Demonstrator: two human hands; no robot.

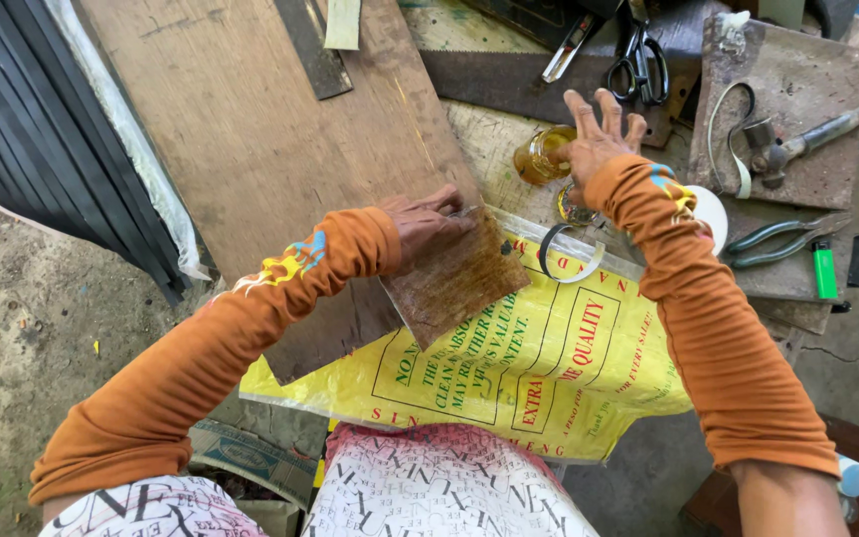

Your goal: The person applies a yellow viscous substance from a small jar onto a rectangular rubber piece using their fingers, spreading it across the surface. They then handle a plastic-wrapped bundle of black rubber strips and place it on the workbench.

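Note:
My left hand presses down on a brown, rough-surfaced flat piece that lies partly on a yellow printed plastic bag; a thin blade-like tool seems to be between the fingers, though it is hard to tell. My right hand reaches forward with fingers spread and rests on a small glass jar of amber liquid. Both arms wear orange sleeves. A curved strip lies on the bag just below the right wrist.
A wide wooden board lies at the left. Scissors, a hammer, green-handled pliers, a green lighter and a white tape roll sit at the right and back. Dark slats lean at far left.

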